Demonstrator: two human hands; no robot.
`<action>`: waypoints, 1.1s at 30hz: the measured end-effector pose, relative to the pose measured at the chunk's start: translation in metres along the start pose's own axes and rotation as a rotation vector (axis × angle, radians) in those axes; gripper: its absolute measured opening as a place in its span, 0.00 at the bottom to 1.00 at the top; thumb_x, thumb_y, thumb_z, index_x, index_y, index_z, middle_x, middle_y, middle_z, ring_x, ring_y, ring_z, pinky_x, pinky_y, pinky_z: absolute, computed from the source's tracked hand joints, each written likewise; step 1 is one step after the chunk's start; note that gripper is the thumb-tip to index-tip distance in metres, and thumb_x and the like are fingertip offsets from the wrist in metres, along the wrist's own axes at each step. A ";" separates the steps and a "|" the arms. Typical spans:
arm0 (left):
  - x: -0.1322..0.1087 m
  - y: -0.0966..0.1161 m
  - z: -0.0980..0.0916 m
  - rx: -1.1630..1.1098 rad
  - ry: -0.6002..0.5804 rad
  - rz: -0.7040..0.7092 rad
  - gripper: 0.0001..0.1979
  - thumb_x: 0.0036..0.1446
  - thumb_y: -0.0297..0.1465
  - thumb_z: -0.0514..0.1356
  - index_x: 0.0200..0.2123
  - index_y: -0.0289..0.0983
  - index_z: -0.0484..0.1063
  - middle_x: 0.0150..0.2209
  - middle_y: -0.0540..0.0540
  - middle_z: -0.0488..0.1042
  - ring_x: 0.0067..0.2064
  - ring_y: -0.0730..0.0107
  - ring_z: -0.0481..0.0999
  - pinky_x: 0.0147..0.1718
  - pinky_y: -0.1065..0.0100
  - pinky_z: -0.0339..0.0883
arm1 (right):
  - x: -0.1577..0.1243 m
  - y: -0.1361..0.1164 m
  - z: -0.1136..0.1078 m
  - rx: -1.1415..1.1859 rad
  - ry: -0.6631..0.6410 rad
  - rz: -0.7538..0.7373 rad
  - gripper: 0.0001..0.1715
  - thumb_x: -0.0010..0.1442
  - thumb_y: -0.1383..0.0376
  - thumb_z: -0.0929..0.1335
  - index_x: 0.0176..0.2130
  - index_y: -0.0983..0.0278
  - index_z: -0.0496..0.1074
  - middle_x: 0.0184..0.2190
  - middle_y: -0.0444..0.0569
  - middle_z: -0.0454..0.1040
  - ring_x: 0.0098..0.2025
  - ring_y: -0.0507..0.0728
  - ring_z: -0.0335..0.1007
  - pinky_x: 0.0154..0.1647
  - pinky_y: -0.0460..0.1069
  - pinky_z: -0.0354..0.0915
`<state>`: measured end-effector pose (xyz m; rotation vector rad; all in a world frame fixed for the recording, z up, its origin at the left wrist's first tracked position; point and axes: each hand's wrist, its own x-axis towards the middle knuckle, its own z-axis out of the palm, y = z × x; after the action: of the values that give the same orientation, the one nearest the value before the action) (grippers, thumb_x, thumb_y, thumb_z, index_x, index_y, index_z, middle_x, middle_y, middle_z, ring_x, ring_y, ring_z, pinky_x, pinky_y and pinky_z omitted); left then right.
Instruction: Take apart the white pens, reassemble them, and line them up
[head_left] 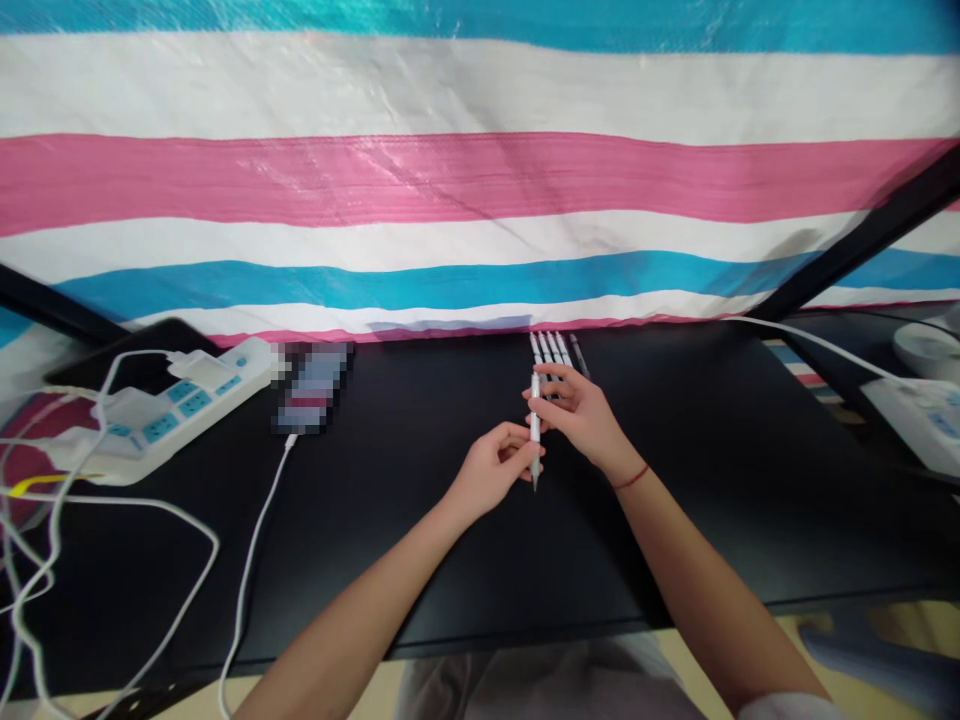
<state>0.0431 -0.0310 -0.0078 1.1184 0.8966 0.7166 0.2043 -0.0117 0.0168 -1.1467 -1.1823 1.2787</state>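
Both hands hold one white pen (535, 425) above black table (420, 520). Left hand (491, 470) pinches lower tip end; right hand (581, 410) fingers closed on upper part. Row of pens (555, 347) at 12 o'clock, close behind. Power strip (180, 405) at 9 o'clock, well apart.

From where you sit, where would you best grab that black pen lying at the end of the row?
Pinch the black pen at mid-barrel from above and from its right side: it lies flat on the table, white pens crowd its left, and its right is bare.
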 end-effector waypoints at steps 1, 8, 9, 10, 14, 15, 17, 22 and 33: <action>0.000 0.000 0.000 0.005 -0.002 0.003 0.15 0.53 0.38 0.63 0.37 0.33 0.69 0.35 0.44 0.76 0.31 0.73 0.75 0.30 0.70 0.70 | 0.000 0.000 0.000 0.002 -0.008 0.003 0.26 0.50 0.60 0.72 0.48 0.61 0.66 0.35 0.47 0.74 0.31 0.56 0.75 0.28 0.50 0.73; 0.000 -0.002 0.001 0.060 -0.008 0.010 0.14 0.54 0.39 0.62 0.36 0.33 0.69 0.34 0.45 0.75 0.31 0.73 0.75 0.30 0.70 0.71 | 0.002 0.003 -0.003 0.014 -0.034 0.006 0.26 0.50 0.61 0.72 0.48 0.60 0.65 0.33 0.45 0.74 0.29 0.54 0.74 0.26 0.49 0.72; 0.000 -0.002 0.001 0.067 -0.011 0.013 0.14 0.54 0.39 0.62 0.36 0.33 0.69 0.34 0.45 0.75 0.31 0.73 0.75 0.30 0.70 0.71 | 0.002 0.003 -0.003 0.014 -0.038 0.006 0.25 0.50 0.61 0.72 0.47 0.60 0.66 0.33 0.45 0.74 0.28 0.54 0.74 0.26 0.48 0.72; 0.000 -0.002 0.001 0.071 -0.013 0.017 0.14 0.54 0.39 0.62 0.37 0.33 0.69 0.34 0.45 0.75 0.31 0.73 0.75 0.30 0.70 0.71 | 0.001 0.003 -0.003 0.015 -0.036 0.005 0.24 0.50 0.61 0.72 0.46 0.60 0.66 0.33 0.45 0.74 0.28 0.54 0.74 0.26 0.49 0.72; 0.001 -0.003 0.001 0.067 -0.003 0.025 0.15 0.54 0.39 0.61 0.38 0.33 0.69 0.35 0.44 0.75 0.32 0.72 0.76 0.30 0.70 0.71 | 0.001 0.003 -0.002 0.003 -0.009 0.009 0.25 0.50 0.61 0.72 0.47 0.60 0.66 0.34 0.46 0.74 0.30 0.55 0.75 0.27 0.50 0.73; 0.001 -0.003 0.001 0.071 -0.002 0.024 0.15 0.54 0.39 0.61 0.38 0.33 0.69 0.35 0.44 0.75 0.32 0.72 0.76 0.30 0.69 0.71 | 0.001 0.003 -0.002 -0.003 -0.009 0.006 0.25 0.50 0.60 0.72 0.47 0.60 0.66 0.34 0.46 0.74 0.30 0.55 0.75 0.27 0.50 0.73; 0.001 -0.004 0.000 0.076 -0.005 0.025 0.15 0.54 0.39 0.62 0.38 0.33 0.69 0.35 0.44 0.75 0.32 0.72 0.76 0.31 0.69 0.71 | 0.001 0.003 -0.001 -0.007 -0.012 -0.003 0.25 0.50 0.59 0.72 0.47 0.60 0.66 0.34 0.46 0.74 0.29 0.55 0.74 0.27 0.50 0.73; 0.001 -0.003 0.000 0.055 -0.017 0.015 0.15 0.54 0.39 0.62 0.38 0.33 0.69 0.35 0.44 0.75 0.33 0.72 0.76 0.31 0.70 0.71 | 0.002 0.004 -0.003 0.002 -0.017 -0.005 0.27 0.50 0.60 0.72 0.49 0.60 0.65 0.34 0.45 0.73 0.29 0.55 0.74 0.26 0.49 0.73; 0.001 -0.001 0.000 0.079 -0.019 0.022 0.15 0.54 0.39 0.62 0.39 0.33 0.69 0.36 0.44 0.76 0.33 0.71 0.76 0.31 0.69 0.71 | 0.000 -0.001 -0.001 -0.009 0.001 -0.038 0.23 0.50 0.60 0.72 0.46 0.61 0.68 0.31 0.44 0.72 0.29 0.55 0.75 0.26 0.49 0.73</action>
<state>0.0432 -0.0304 -0.0096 1.2050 0.9043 0.6924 0.2052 -0.0121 0.0183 -1.1266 -1.2044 1.2453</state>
